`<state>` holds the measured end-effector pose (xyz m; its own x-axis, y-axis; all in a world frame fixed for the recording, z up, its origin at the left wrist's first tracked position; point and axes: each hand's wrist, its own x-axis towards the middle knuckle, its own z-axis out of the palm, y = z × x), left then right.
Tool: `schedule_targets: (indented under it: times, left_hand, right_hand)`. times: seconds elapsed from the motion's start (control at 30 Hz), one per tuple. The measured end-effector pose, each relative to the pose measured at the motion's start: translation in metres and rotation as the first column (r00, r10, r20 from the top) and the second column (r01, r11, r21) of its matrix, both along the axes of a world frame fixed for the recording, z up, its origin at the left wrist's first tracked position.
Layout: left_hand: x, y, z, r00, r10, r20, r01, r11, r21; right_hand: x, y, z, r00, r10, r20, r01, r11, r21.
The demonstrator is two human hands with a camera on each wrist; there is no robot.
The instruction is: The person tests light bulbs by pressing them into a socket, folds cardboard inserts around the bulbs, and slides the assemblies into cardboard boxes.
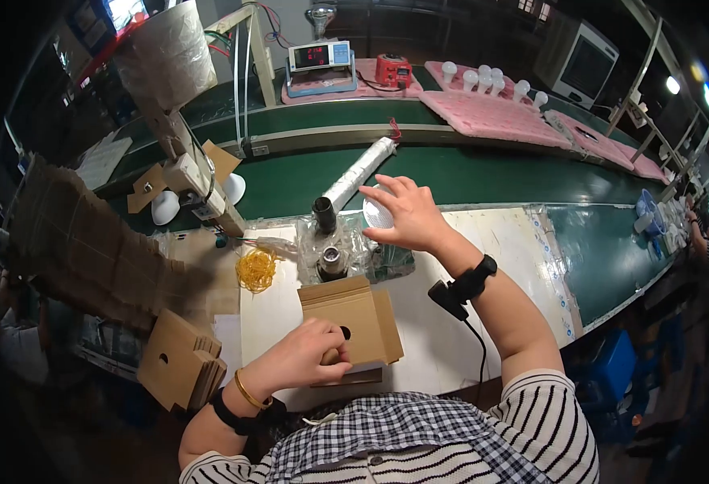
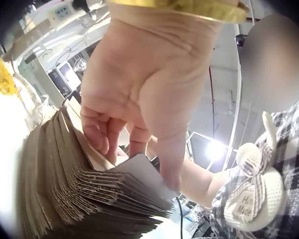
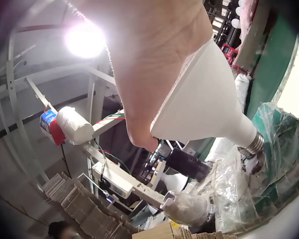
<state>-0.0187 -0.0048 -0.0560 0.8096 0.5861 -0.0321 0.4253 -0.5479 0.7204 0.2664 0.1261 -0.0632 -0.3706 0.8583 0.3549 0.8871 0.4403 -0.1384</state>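
My right hand [image 1: 407, 216] grips a white reflector bulb [image 3: 204, 102] by its wide end, with fingers and thumb spread around the rim. The bulb's metal screw base [image 3: 256, 143] points down over plastic film, overlapping a socket there in the right wrist view. Beside it stands a black cylinder [image 1: 323, 216]; nearer to me is a metal-rimmed socket [image 1: 332, 258]. My left hand [image 1: 310, 353] is at a stack of flat cardboard pieces [image 2: 75, 184], its curled fingers behind the top piece [image 1: 346, 310] and its thumb in front, pinching the edge.
Yellow rubber bands [image 1: 255, 270] lie left of the sockets. More folded cardboard [image 1: 179, 363] leans at the left, below a post [image 1: 197, 177]. Behind the green belt [image 1: 475, 173] stand a digital meter [image 1: 319, 56] and several bulbs [image 1: 496, 82] on pink foam.
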Motion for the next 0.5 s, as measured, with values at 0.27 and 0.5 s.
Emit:
schedule_targets:
  times: [0.27, 0.5]
  left_hand:
    - [-0.001, -0.008, 0.028, 0.977, 0.187, 0.102, -0.178, 0.98, -0.093]
    - [0.003, 0.011, 0.039, 0.505, 0.625, 0.595, -0.566, 0.761, -0.318]
  right_hand:
    - [0.019, -0.019, 0.005, 0.944, -0.036, -0.327, 0.008, 0.996, -0.087]
    - [0.032, -0.077, 0.023, 0.331, 0.152, -0.931, -0.212, 0.974, 0.084]
